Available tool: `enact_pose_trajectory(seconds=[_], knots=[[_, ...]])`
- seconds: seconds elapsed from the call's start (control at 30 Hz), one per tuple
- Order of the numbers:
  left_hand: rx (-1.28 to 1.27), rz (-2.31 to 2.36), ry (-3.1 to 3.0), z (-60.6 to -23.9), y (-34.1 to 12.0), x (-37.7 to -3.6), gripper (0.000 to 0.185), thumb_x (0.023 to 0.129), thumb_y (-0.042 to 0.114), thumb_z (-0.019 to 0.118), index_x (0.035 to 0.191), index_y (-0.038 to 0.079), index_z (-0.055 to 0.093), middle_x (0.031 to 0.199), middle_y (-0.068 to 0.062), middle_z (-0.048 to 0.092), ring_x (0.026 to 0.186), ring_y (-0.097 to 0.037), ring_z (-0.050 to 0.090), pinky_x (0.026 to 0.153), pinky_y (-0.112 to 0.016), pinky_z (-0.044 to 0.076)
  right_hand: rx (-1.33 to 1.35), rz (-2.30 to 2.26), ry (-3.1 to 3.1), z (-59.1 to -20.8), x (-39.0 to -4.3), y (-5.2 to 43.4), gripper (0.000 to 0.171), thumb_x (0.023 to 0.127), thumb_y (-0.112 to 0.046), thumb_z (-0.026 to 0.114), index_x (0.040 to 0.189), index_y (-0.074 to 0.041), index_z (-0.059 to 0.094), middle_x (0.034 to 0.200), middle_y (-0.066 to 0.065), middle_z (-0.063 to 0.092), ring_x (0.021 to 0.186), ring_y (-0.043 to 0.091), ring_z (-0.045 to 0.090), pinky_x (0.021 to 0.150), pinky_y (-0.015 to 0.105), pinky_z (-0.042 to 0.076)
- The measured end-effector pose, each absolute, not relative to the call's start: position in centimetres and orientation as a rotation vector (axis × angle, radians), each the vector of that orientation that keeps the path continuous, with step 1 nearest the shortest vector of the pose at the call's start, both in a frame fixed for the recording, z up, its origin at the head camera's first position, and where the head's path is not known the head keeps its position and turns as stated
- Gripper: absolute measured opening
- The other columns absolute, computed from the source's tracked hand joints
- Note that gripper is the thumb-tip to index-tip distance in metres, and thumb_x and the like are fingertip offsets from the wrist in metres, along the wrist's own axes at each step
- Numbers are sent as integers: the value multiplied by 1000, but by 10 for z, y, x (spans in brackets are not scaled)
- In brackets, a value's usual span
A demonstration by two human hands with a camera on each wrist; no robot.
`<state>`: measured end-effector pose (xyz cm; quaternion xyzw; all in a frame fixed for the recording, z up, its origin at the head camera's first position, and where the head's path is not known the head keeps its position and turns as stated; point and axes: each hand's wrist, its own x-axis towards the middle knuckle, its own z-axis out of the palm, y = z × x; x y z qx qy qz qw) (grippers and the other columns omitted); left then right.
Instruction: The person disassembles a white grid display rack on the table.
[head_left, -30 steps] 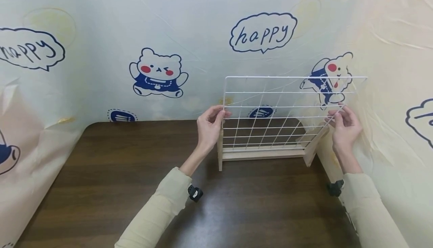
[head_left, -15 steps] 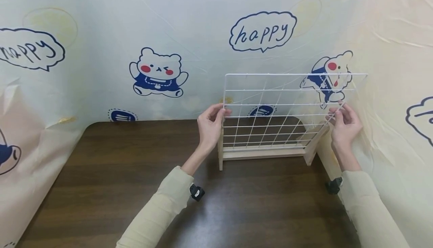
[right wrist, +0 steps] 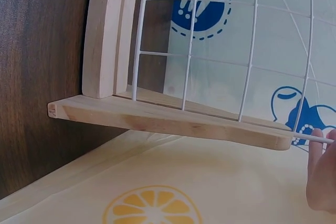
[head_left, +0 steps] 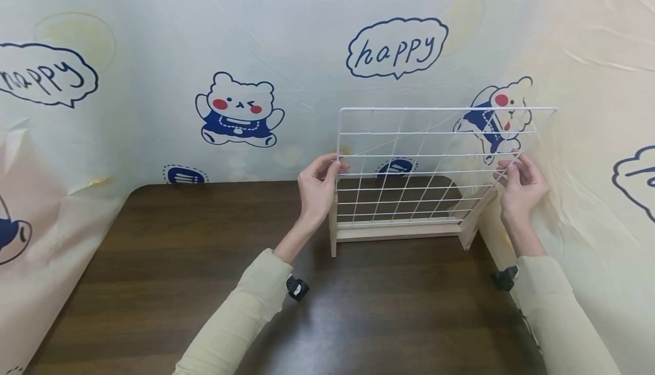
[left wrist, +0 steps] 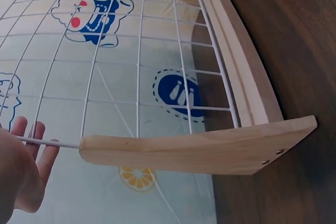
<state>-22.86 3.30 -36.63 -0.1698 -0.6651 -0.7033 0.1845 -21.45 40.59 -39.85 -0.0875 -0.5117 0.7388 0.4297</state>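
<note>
A white wire grid panel [head_left: 409, 155] stands between the side pieces of a pale wooden stand [head_left: 399, 232] at the right back of the table. My left hand [head_left: 317, 187] pinches the grid's left edge wire above the stand's left side piece. Opposite it, my right hand [head_left: 523, 190] holds the slanting right edge wire. In the left wrist view, fingers of the left hand [left wrist: 26, 166] lie around the edge wire, just past the rounded end of the side piece [left wrist: 194, 153]. The right wrist view catches the right hand [right wrist: 321, 177] only in part, at the frame's edge.
A dark brown wooden table [head_left: 204, 273] carries the stand. Printed cloth [head_left: 307, 34] hangs behind it, and more cloth [head_left: 588, 210] runs close along the right side, near the right hand. Small black cameras [head_left: 297, 288] sit on both wrists.
The grid has risen slightly, its top bar moving up most. Both hands keep their hold and have shifted only a little. The wooden stand has stayed nearly in place.
</note>
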Motion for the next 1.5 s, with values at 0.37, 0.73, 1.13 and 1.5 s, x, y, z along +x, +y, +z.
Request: enact_pose_trajectory(seconds=[0.37, 0.73, 1.13, 1.5], knots=[[-497, -1965, -1907, -364, 33, -231, 16, 95, -1, 58, 107, -6, 66, 94, -22, 71, 88, -32, 70, 71, -39, 56, -217, 1840, -1281, -395, -214, 406, 26, 91, 12, 56, 113, 6, 67, 78, 12, 70, 62, 18, 67, 63, 26, 58], [-468, -1936, -1917, -355, 34, -229, 16, 95, -2, 57, 107, -7, 65, 94, -23, 71, 88, -33, 70, 67, -25, 54, -203, 1780, -1327, -387, -217, 406, 26, 91, 13, 54, 114, 7, 66, 79, 11, 70, 64, 18, 67, 65, 26, 58], [-499, -1963, -1895, -347, 35, -228, 17, 95, -3, 56, 109, -10, 63, 96, -27, 69, 88, -38, 69, 81, -51, 55, -196, 1768, -1319, -382, -218, 407, 27, 91, 13, 53, 114, 6, 66, 80, 12, 69, 63, 18, 66, 63, 26, 58], [-510, -1974, -1879, -342, 35, -230, 16, 95, -3, 56, 108, -10, 63, 94, -27, 70, 84, -39, 69, 76, -51, 56, -204, 1791, -1314, -374, -219, 407, 30, 91, 14, 52, 116, 4, 66, 81, 12, 69, 65, 19, 65, 64, 27, 57]])
